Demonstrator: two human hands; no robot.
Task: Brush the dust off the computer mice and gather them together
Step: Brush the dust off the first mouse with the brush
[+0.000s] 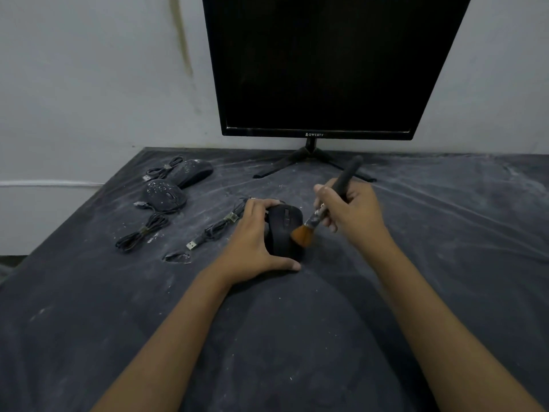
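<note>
A black wired mouse (pixel 283 230) sits mid-table. My left hand (pixel 252 242) grips its left side, thumb along its near end. My right hand (pixel 350 209) holds a black-handled brush (pixel 344 179); the orange bristles (pixel 301 234) touch the mouse's right side. Its bundled cable with a USB plug (pixel 211 230) lies to the left. Two more black mice, speckled with white dust, rest at the far left: one (pixel 165 195) nearer, one (pixel 194 171) behind it.
A dark monitor (pixel 323 63) on a tripod stand (pixel 309 157) stands at the back against a white wall. The table is covered with a dusty black sheet (pixel 297 322). Coiled cables (pixel 142 233) lie near the left edge.
</note>
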